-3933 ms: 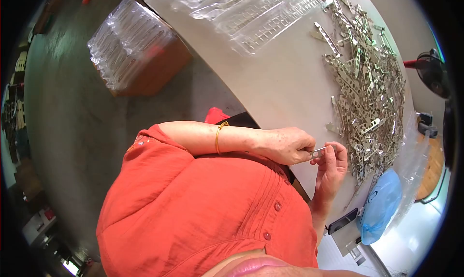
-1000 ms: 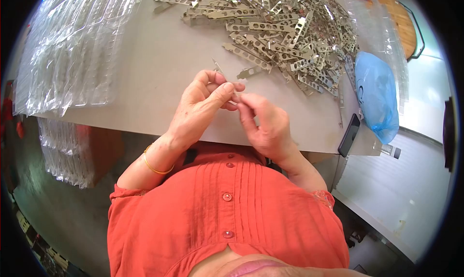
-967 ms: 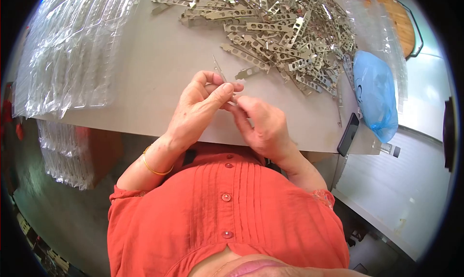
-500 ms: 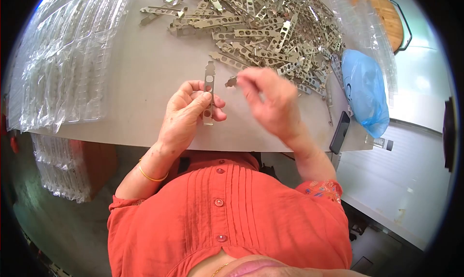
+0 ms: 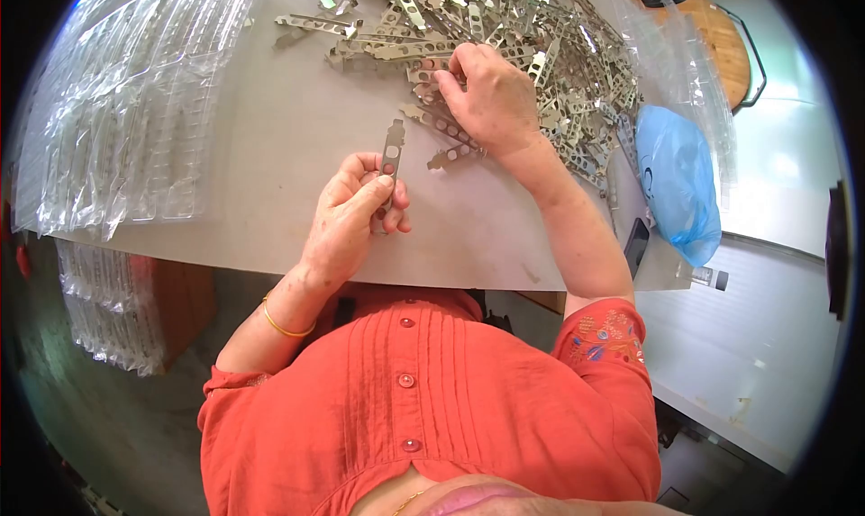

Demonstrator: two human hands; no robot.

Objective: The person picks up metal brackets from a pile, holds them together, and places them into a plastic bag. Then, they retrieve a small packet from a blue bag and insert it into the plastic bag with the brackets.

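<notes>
Think of a clock at the person's middle, with twelve straight ahead. A metal strip (image 5: 395, 136) is just before twelve, up off the table (image 5: 279, 147). The left hand (image 5: 342, 212) pinches it, thumb on the near face and fingers behind, with its notched tip pointing away from the person. The right hand (image 5: 494, 102) is at one o'clock, over the near side of a big pile of strips (image 5: 586, 93). Its fingers are bent in and close to the thumb, but I can't tell if it has hold of a strip.

The strip looks light and stiff, smooth and a bit slippery. It should not break easily, but it is thin and has round holes, so a hard push might bend it. A good place to hold it is the flat middle or the two long sides. The edges could be a little sharp.

At ten o'clock are clear plastic trays (image 5: 135, 129). At two o'clock is a blue bag (image 5: 680, 183) with a dark mark (image 5: 646, 190) too small to read. No words show on the strip, and I see no brand name.
</notes>
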